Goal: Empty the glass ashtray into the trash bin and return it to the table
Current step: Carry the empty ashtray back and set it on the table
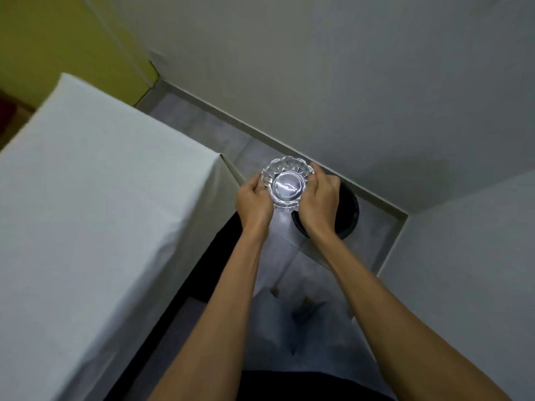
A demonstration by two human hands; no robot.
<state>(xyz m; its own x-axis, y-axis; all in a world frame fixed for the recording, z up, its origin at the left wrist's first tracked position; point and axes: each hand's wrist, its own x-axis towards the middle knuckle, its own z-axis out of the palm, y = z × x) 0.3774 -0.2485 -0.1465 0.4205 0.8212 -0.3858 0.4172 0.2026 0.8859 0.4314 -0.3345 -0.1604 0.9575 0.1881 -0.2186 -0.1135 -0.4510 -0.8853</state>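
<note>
— White cloth covers the surface at left; what's nearby?
— A black trash bin on the floor in the wall corner, partly hidden by the right hand.
— And the ashtray?
— The glass ashtray, clear and scalloped, is in the air beside the bin, left hand and right hand each with a closed grip on its rim, arms extended.

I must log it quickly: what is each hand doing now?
Left hand: closed on the glass ashtray.
Right hand: closed on the same ashtray.
</note>
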